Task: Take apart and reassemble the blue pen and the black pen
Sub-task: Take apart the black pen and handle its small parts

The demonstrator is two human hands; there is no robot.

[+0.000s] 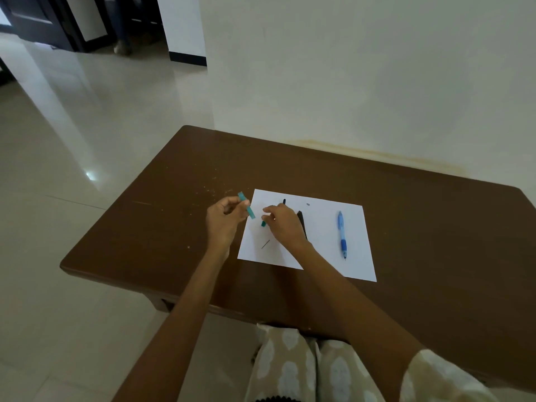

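My left hand (224,220) holds a teal pen barrel (246,206) tilted above the table's left side, just off the white paper (322,236). My right hand (282,224) hovers over the paper with its fingertips pinched on a small teal pen piece (263,223). Black pen parts (301,223) lie on the paper, partly hidden behind my right hand, with one black tip (284,201) poking out beyond it. A thin dark refill or spring (265,244) lies on the paper near my wrists. A whole blue pen (342,235) rests on the paper's right half.
The brown wooden table (420,227) stands against a white wall. A tiny grey piece (308,203) sits near the paper's far edge. Glossy tiled floor (72,140) spreads to the left, and my patterned lap is below the table's near edge.
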